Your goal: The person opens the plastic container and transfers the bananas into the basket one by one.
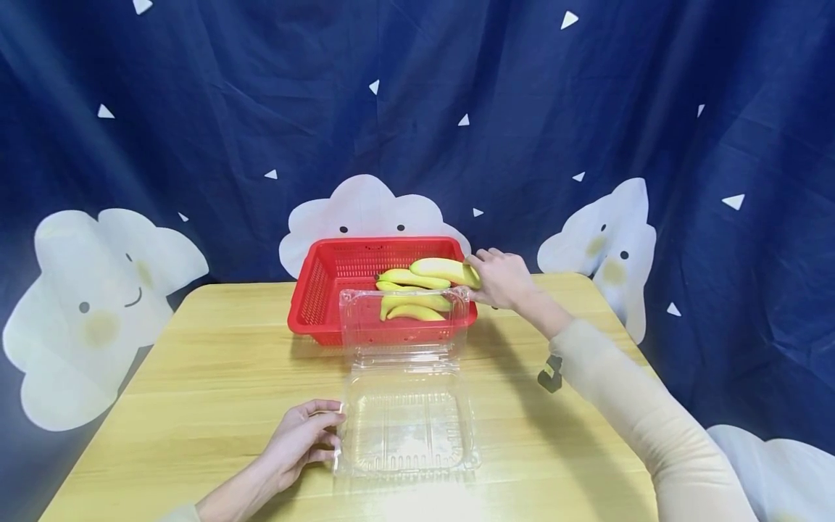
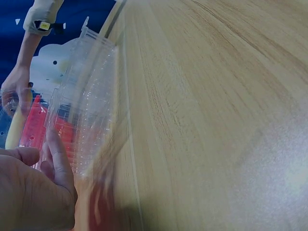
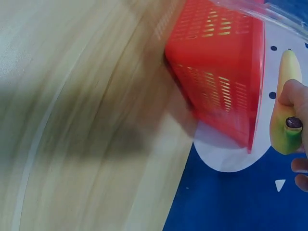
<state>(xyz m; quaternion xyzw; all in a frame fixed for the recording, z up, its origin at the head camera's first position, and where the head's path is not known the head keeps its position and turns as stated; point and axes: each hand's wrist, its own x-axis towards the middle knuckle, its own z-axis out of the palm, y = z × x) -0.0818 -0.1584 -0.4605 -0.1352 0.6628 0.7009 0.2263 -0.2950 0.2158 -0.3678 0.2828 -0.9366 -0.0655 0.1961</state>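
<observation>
My right hand (image 1: 502, 279) grips a yellow banana (image 1: 446, 271) by one end, just above the right rim of a red plastic basket (image 1: 302, 319). In the right wrist view the thumb lies across the banana (image 3: 284, 110), close to its dark-tipped greenish end. Several more bananas (image 1: 417, 312) lie inside the basket, partly seen through the raised lid. An open clear plastic clamshell container (image 1: 407, 428) rests on the table in front of the basket, its lid (image 1: 404, 326) standing up at the back. My left hand (image 1: 296, 442) holds the container's left rim between thumb and fingers.
The wooden table (image 1: 215, 377) spans the front of the view. Behind it hangs a dark blue curtain (image 1: 417, 94) with white clouds and triangles. A dark strap (image 1: 550, 373) shows at the right wrist.
</observation>
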